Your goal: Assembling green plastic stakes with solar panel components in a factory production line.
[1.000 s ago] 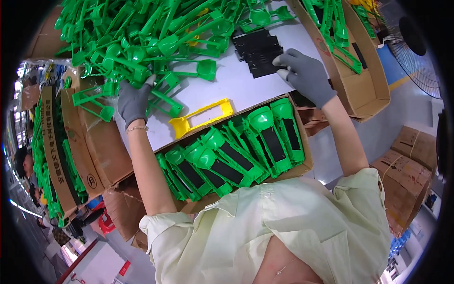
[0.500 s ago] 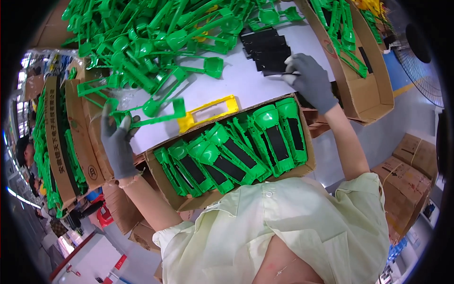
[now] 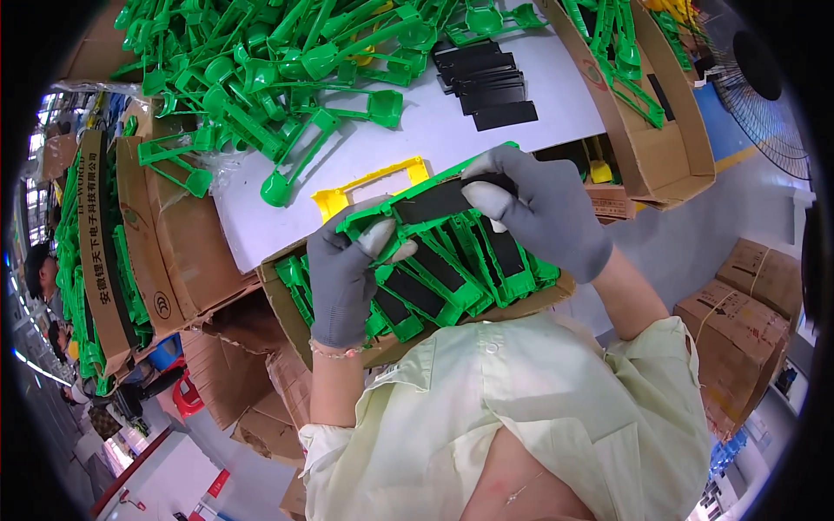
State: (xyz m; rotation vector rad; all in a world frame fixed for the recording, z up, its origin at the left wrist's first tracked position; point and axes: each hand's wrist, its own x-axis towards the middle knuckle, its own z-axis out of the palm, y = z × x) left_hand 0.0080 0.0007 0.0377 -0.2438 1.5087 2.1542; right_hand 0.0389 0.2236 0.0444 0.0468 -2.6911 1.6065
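Observation:
Above the near cardboard box, my gloved left hand (image 3: 341,273) grips one end of a green plastic frame (image 3: 368,218), thumb on its face. My right hand (image 3: 552,211), also in a grey glove, pinches the far end of a black strip (image 3: 427,203) lying along that frame. Whether the strip is fully seated I cannot tell. Below my hands, the box (image 3: 556,293) holds several green frames with black strips in them. A yellow frame (image 3: 328,205) lies on the white table just beyond. Farther back rests a fanned stack of black strips (image 3: 506,115).
A big heap of green frames (image 3: 252,78) covers the table's far left. Open cartons of green frames flank it, one at right (image 3: 682,169) and one at left (image 3: 148,252). A fan (image 3: 760,95) stands far right, above stacked closed cartons (image 3: 734,330).
My left hand has brought a green frame from the left to above the box. My right hand has come back from the black stack with a strip, now against the frame.

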